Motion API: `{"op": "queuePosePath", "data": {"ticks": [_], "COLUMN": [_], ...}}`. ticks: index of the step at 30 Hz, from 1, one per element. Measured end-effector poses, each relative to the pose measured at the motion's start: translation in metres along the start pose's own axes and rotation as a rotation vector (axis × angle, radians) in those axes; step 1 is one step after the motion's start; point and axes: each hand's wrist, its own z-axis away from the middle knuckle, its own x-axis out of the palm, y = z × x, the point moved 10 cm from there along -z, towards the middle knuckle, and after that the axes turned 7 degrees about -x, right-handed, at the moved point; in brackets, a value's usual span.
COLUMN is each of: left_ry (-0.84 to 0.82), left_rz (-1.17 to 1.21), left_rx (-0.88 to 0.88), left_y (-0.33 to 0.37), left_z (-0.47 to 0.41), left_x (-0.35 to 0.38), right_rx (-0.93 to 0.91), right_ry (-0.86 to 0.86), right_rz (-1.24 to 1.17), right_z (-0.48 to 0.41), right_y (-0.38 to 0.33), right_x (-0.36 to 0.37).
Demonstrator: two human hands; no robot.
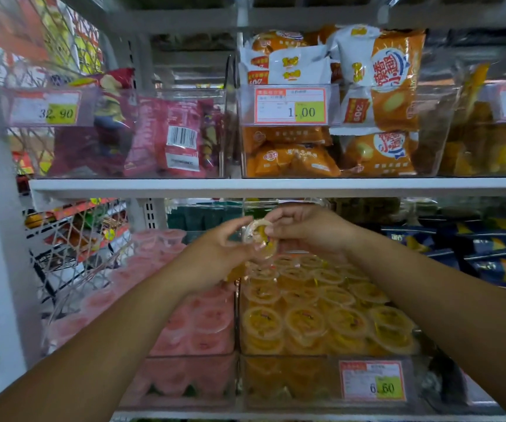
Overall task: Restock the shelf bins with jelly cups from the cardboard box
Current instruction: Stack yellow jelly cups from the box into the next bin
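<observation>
Head view, single frame.

Hands: left hand (215, 248) and right hand (303, 228) meet above the lower shelf, fingers curled in. Between them, one orange jelly cup (260, 239), pinched from both sides, tilted, lid edge towards the camera. Part of the cup is covered by the fingertips; whether a second cup sits behind it cannot be told.

Lower shelf, centre: clear bin of orange jelly cups (321, 318), packed in close rows, lids up, directly below the held cup. Its front wall carries a price tag (372, 380) reading about 6.60; the small print is unreadable.

Lower shelf, left: bin of pink jelly cups (203, 327), touching the orange bin's side. The left forearm crosses its near corner and hides several cups.

Lower shelf, right: dark blue packets (489, 251), blurred, cut off at the frame edge.

Upper shelf board (276, 185), white, runs the full width. On it, centre: clear bin of orange and white snack bags (379, 95) with a tag (290, 105) showing 1.00. Left: bin of red packets (172, 141), a barcode label facing out, with a blurred tag (46, 108) reading 32.90. Right: a further bin, contents smeared and not identifiable.

Far left: wire mesh rack (72, 239) with mixed goods, hard to make out.

Cardboard box: outside the frame.
</observation>
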Motion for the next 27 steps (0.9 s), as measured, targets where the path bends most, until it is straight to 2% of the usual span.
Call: {"op": "queuePosePath", "data": {"ticks": [2, 4, 8, 15, 22, 25, 26, 27], "left_ry": [0.061, 0.103, 0.054, 0.018, 0.173, 0.199, 0.211, 0.216], "left_rz": [-0.025, 0.009, 0.066, -0.082, -0.079, -0.133, -0.153, -0.172], "left_rx": [-0.024, -0.071, -0.137, -0.103, -0.014, 0.041, 0.063, 0.081], "left_y": [-0.005, -0.016, -0.037, -0.046, -0.043, -0.034, -0.029, -0.025], "left_z": [-0.002, -0.004, -0.004, 0.002, 0.002, -0.001, -0.003, -0.005], "left_x": [-0.014, -0.031, -0.043, -0.052, -0.055, -0.049, -0.046, -0.043], "right_rx": [0.042, 0.126, 0.327, 0.514, 0.516, 0.382, 0.315, 0.275], "right_ry": [0.107, 0.192, 0.211, 0.237, 0.142, 0.105, 0.107, 0.119], "right_rz": [0.084, 0.265, 0.568, 0.538, 0.614, 0.826, 0.828, 0.700], "right_z": [-0.014, -0.028, -0.049, -0.059, -0.056, -0.055, -0.052, -0.046], "right_y": [0.013, 0.032, 0.073, 0.104, 0.107, 0.083, 0.070, 0.061], "right_x": [-0.020, -0.041, -0.049, -0.034, -0.031, -0.033, -0.032, -0.030]}}
